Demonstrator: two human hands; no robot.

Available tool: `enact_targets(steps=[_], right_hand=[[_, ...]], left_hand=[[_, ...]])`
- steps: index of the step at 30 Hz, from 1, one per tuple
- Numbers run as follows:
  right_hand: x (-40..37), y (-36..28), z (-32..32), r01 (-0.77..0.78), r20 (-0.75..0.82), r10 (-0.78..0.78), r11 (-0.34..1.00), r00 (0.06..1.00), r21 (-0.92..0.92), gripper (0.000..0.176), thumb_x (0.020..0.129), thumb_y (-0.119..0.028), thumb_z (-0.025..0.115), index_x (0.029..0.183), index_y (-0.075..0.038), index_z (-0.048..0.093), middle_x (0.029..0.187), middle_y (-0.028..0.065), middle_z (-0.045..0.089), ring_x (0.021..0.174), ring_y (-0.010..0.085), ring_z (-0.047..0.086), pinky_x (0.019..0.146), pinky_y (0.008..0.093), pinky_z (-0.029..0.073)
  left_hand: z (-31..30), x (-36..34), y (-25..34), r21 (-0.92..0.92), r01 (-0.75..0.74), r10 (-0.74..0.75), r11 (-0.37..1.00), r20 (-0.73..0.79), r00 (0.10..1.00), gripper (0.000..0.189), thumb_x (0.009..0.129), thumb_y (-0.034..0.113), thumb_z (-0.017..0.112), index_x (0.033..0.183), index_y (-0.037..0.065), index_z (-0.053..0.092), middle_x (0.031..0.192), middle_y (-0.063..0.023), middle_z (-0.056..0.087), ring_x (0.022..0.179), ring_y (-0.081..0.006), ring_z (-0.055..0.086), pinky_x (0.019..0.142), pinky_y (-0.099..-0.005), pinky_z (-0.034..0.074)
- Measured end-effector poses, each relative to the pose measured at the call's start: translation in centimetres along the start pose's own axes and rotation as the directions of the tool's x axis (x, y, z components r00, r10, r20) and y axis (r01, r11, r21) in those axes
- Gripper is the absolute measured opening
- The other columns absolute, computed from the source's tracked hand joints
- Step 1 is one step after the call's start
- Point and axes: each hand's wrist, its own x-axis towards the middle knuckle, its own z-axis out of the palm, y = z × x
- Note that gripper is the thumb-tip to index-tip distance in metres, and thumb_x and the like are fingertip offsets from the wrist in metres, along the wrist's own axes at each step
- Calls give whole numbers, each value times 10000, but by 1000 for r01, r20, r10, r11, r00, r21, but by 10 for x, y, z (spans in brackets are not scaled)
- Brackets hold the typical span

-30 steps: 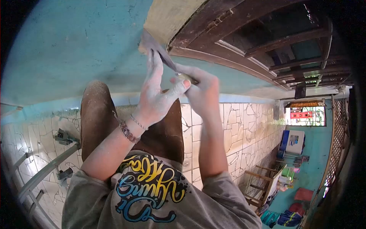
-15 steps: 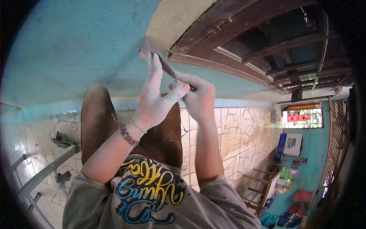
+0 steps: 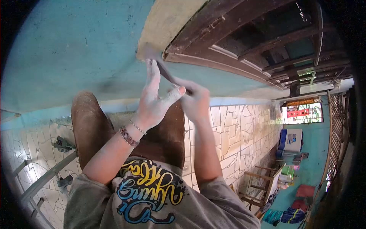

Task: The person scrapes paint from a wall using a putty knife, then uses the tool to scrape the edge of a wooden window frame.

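A putty knife (image 3: 163,69) lies with its wide blade against the wall, at the lower end of a bare beige strip (image 3: 162,26) beside the dark wooden frame. My right hand (image 3: 196,100), blurred by motion, is wrapped round its handle. My left hand (image 3: 151,105) is flat, with fingers stretched out along the blade and fingertips near its broad end. The left thumb points towards the handle. Whitish dust coats both hands. Blue-green paint covers the wall (image 3: 84,49) around the strip.
A brown wooden frame with dark panes (image 3: 228,45) runs along the right side. Below is a cracked-tile floor (image 3: 236,129). Metal ladder rails (image 3: 49,175) stand at left. A wooden chair (image 3: 259,185), a white-and-blue box (image 3: 291,141) and clothes are farther right.
The putty knife and both hands have shifted slightly left and down in the view. The right hand is more blurred, and its hold on the handle is unchanged.
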Motion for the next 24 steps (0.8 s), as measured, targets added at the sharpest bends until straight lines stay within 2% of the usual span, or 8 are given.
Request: enact_targets(steps=[2,5,7,12,14,18,19,24], right_hand=[[9,-1,15,-17,46,9,986,999,166,304,799,-31,696,1100,12,707,981,157,731,868,152,680,812,282,519],[-4,-2,11,73,33,-70,991,997,-112,295,799,-32,704,1091,13,709,979,151,732,880,147,680,814,273,516],[4,-12,15,107,14,-107,991,994,-78,293,803,-29,700,1094,5,708,976,125,734,880,148,679,817,278,517],[8,25,18,-18,98,-10,962,995,274,290,817,-63,712,1103,-15,703,979,80,731,881,143,665,821,283,513],[-9,19,15,-69,107,60,994,992,81,288,817,-74,721,1095,-1,700,961,80,728,872,135,655,813,278,510],[-41,70,36,-254,97,240,952,966,171,289,812,-98,745,1080,2,702,871,43,696,733,100,612,690,251,501],[-48,64,39,-427,161,400,879,902,212,310,807,-114,761,1097,-21,701,801,-4,636,607,63,536,564,229,446],[-70,74,40,-410,244,341,841,908,352,362,837,-93,730,1190,-46,662,786,-29,602,574,36,495,519,209,409]], left_hand=[[2,-6,1,4,13,-13,1000,-1,1000,1069,869,416,696,1476,-144,19,1561,-345,-33,1487,-351,-52,1193,-404,50],[-6,-10,0,45,35,-36,998,17,999,1066,869,416,695,1479,-139,19,1562,-344,-32,1487,-355,-42,1193,-402,63],[-15,-9,-1,83,34,-37,996,29,999,1067,869,411,696,1479,-138,14,1562,-344,-35,1488,-356,-35,1193,-401,73],[-13,-8,14,109,-116,111,987,48,993,931,864,380,706,1462,-131,207,1548,-337,148,1474,-374,135,1177,-411,168],[-23,-3,28,207,-253,240,945,89,967,791,839,290,724,1433,-85,360,1512,-325,281,1441,-397,256,1161,-460,220],[-51,29,43,711,-535,600,457,197,775,776,808,229,699,1467,-3,363,1558,-269,220,1459,-414,186,1155,-577,172],[-58,43,42,783,-516,587,347,248,771,778,824,266,686,1478,13,350,1572,-250,193,1468,-405,157,1163,-570,146],[-111,102,-27,806,-454,408,-380,586,700,789,885,431,596,1519,75,289,1609,-160,156,1488,-351,118,1186,-541,62]])
